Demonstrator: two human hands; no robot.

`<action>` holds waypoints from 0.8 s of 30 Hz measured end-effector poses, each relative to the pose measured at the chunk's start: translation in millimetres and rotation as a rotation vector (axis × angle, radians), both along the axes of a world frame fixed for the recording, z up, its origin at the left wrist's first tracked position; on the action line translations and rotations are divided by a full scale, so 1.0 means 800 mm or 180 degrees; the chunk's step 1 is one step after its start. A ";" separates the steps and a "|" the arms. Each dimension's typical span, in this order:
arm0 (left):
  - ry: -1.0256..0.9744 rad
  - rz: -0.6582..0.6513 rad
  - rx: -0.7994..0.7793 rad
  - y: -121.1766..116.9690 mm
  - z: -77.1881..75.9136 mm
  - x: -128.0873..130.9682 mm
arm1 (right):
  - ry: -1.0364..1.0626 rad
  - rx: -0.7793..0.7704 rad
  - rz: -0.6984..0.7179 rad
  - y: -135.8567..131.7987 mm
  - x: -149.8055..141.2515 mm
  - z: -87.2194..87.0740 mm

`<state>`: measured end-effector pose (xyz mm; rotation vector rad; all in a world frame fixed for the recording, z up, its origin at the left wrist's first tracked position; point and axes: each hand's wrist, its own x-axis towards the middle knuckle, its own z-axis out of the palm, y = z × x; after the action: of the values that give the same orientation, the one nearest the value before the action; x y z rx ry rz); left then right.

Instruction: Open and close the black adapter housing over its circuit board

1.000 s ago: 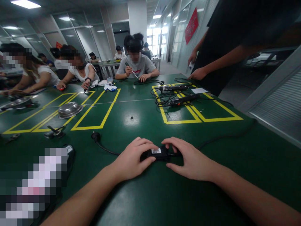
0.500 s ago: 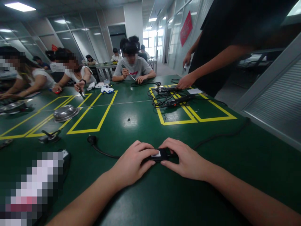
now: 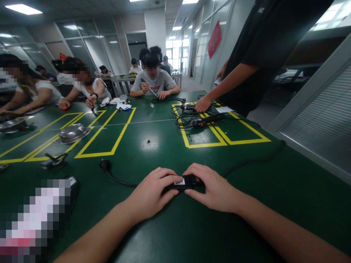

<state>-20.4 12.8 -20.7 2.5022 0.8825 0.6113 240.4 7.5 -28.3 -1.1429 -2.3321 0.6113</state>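
Between my hands lies a small black box with a white label (image 3: 179,181), perhaps a power adapter, on the green table. My left hand (image 3: 155,190) grips its left end, fingers over the top and thumb at the near side. Pinching the right end is my right hand (image 3: 212,188), thumb and fingers curled around it. A black cord with a plug (image 3: 104,165) runs out leftward past my left hand. Another black cable (image 3: 246,161) leads off to the right from behind my right hand.
Yellow tape rectangles (image 3: 205,145) mark the green table (image 3: 153,157). Tangled cables and black tools (image 3: 203,120) lie at right, where a standing person's hand (image 3: 203,103) reaches in. A metal bowl (image 3: 74,133) sits at left. A blurred-out object (image 3: 41,212) is at the near left. Several people sit beyond.
The standing person's hand has moved left over the tangled cables. My hands keep their hold on the black box, and the view has shifted slightly.
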 end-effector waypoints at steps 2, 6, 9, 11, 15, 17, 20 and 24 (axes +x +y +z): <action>0.0032 -0.0008 0.0021 0.000 0.000 -0.001 | -0.0059 0.0032 -0.0010 0.000 0.000 -0.001; 0.0113 -0.0006 0.0111 0.000 -0.002 -0.004 | -0.0174 0.0048 -0.0004 -0.002 -0.002 -0.002; 0.0166 -0.0002 0.0161 0.000 -0.003 -0.004 | -0.0246 0.0024 0.0037 -0.005 -0.002 -0.001; 0.0173 -0.0017 0.0152 0.000 -0.002 -0.004 | -0.0257 -0.0017 0.0031 -0.007 -0.002 0.000; 0.0135 -0.0039 0.0069 -0.001 0.000 -0.004 | -0.0256 -0.0052 0.0008 -0.008 -0.002 0.002; 0.0136 -0.0039 0.0028 -0.001 0.000 -0.005 | -0.0262 -0.0042 0.0024 -0.007 -0.002 0.003; 0.0144 -0.0048 -0.0014 -0.002 0.000 -0.006 | -0.0258 -0.0023 0.0030 -0.007 -0.002 0.002; 0.0120 -0.0048 0.0000 -0.003 0.000 -0.006 | -0.0235 -0.0016 0.0032 -0.007 -0.002 0.002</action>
<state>-25.5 10.6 -20.4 2.5257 0.8765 0.5613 238.7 1.8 -26.9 -1.1754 -2.4011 0.5882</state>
